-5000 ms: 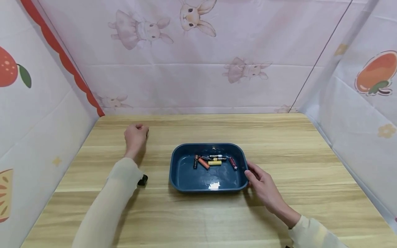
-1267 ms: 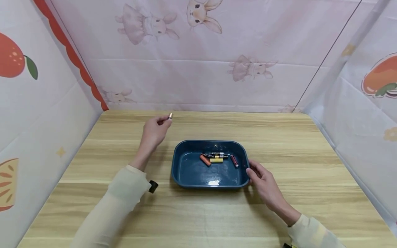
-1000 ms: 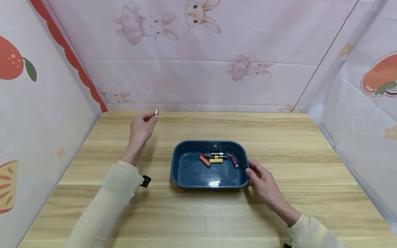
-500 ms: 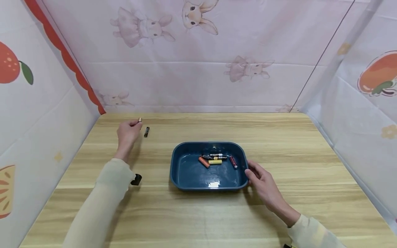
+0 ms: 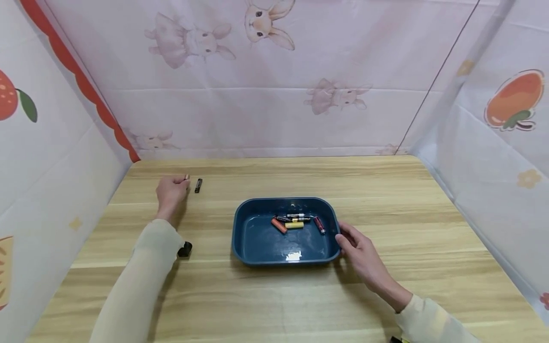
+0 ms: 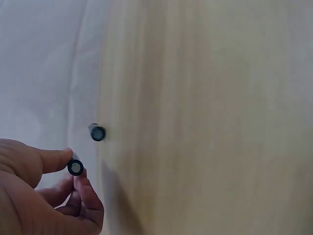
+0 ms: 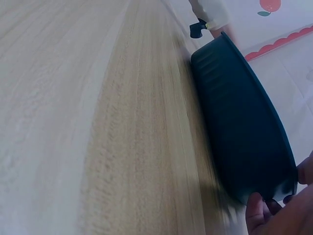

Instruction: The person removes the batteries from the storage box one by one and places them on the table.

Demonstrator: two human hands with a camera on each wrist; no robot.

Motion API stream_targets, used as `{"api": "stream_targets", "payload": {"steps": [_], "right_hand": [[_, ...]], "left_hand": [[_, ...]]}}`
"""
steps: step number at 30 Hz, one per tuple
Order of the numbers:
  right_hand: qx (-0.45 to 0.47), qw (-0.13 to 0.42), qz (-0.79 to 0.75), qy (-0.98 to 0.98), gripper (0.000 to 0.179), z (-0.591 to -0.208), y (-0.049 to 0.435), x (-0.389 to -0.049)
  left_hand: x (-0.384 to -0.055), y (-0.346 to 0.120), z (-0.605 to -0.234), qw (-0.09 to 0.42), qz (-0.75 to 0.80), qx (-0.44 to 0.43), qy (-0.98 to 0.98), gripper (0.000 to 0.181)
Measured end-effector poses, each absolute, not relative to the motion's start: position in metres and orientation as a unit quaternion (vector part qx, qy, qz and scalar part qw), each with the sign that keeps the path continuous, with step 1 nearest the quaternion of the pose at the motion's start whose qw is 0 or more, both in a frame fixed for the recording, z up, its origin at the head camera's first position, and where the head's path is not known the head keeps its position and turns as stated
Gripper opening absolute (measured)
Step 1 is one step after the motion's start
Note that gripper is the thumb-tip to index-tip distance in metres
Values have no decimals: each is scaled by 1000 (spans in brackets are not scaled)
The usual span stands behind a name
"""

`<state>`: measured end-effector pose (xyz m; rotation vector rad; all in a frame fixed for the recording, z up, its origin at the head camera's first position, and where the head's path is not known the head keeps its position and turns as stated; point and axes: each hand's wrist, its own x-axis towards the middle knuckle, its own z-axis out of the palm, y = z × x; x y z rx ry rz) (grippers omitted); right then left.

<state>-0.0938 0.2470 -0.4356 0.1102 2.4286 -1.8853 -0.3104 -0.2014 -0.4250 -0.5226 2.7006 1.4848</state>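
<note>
My left hand (image 5: pixel 171 193) pinches a black battery with a copper end (image 5: pixel 187 177) between thumb and fingers, near the table's far left. In the left wrist view, the end of the held battery (image 6: pixel 75 167) faces the camera. Just right of that hand, another black battery (image 5: pixel 198 186) is on the table, apart from the fingers. My right hand (image 5: pixel 364 259) grips the right wall of a dark blue plastic tray (image 5: pixel 283 263), thumb at the rim. Inside lie an orange battery (image 5: pixel 279 226), a yellow battery (image 5: pixel 294 226), a dark red battery (image 5: pixel 319 225) and several black ones (image 5: pixel 296 217).
The wooden tabletop (image 5: pixel 266 305) spreads around the tray, bounded at the back by a bunny-print cloth (image 5: pixel 257 124). Fruit-print cloths hang at the left (image 5: pixel 47 190) and right (image 5: pixel 497 157). A black wrist device (image 5: pixel 185 249) sits at the left sleeve.
The black battery with the copper end has left the tray, pinched by my left hand, which moved left and down beside the battery on the table. My right hand stays on the tray.
</note>
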Motion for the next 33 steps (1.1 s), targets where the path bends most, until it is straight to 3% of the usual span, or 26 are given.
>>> {"api": "stream_targets", "payload": {"steps": [33], "right_hand": [[52, 40, -615, 785, 47, -433, 247, -94]], "left_hand": [[-317, -196, -441, -46, 414, -167, 894, 33]]}}
